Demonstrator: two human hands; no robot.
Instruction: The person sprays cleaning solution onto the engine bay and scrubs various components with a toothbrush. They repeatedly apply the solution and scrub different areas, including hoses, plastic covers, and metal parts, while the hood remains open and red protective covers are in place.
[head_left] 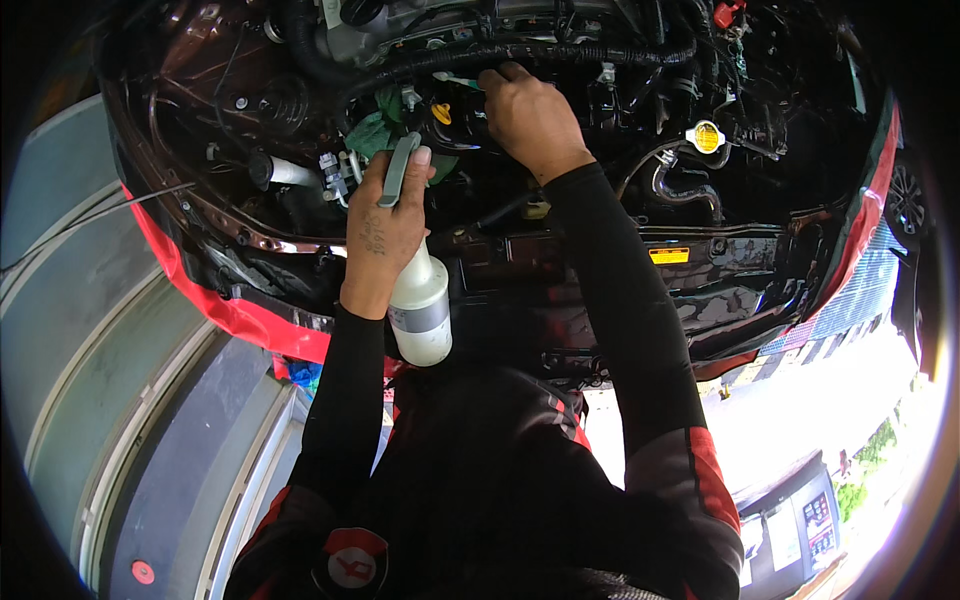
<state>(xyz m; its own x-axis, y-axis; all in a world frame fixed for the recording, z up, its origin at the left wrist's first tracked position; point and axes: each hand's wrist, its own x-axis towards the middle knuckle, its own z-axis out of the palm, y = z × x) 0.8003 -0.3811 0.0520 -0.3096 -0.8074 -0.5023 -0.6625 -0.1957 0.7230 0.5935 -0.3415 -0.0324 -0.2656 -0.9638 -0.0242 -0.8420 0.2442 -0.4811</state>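
My left hand [385, 230] is wrapped round the neck of a white spray bottle [424, 335] with a grey trigger head, held upright at the front of an open engine bay. Farther in, my right hand [532, 120] reaches down among the engine parts, its fingers closed on a thin, pale green-and-white small brush [456, 79], like a toothbrush. Its far end points left, under a thick black hose [520, 50]. Between my hands sits a yellow dipstick loop [441, 113]. Green sheeting [369, 133] is tucked beside the spray head.
A radiator cap [706, 137] with a yellow top lies to the right, beside curved hoses. On the left stands a white filler neck [290, 173] with a black cap. Red covers [235, 312] drape the car's front edges. A thin rod [110, 207] crosses the left side.
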